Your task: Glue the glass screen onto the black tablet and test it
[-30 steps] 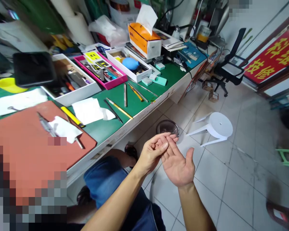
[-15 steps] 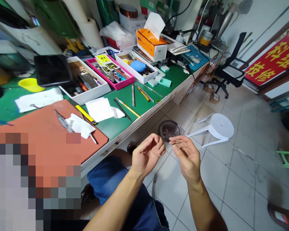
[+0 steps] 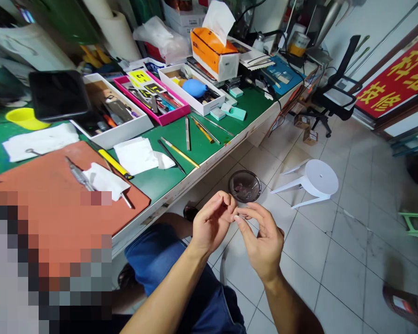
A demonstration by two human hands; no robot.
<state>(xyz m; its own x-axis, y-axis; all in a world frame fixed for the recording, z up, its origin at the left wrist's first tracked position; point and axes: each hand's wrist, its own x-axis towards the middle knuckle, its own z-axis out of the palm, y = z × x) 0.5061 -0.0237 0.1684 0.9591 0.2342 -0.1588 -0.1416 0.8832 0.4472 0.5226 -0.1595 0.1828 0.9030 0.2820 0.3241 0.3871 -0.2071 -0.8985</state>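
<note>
Both hands are held up in front of my lap, past the bench's front edge. My left hand (image 3: 214, 221) has its fingers curled in toward the thumb. My right hand (image 3: 263, 239) reaches across to it, thumb and forefinger pinched together right at the left fingertips. Anything between the fingers is too small or hidden to make out. Behind the hands, on the floor, is a dark round waste bin (image 3: 244, 186) with some scraps inside.
On the green bench (image 3: 149, 178) lie a brown-orange mat (image 3: 55, 174), a yellow-handled cutter (image 3: 115, 163), paper pieces and slim tools. Boxes of tools and an orange tissue pack (image 3: 211, 53) stand behind. A white stool (image 3: 321, 178) and an office chair (image 3: 336, 99) are on the tiled floor.
My right hand has moved left to meet my left hand, and its spread fingers have closed into a pinch. My left hand stays nearly in place. The view has shifted slightly.
</note>
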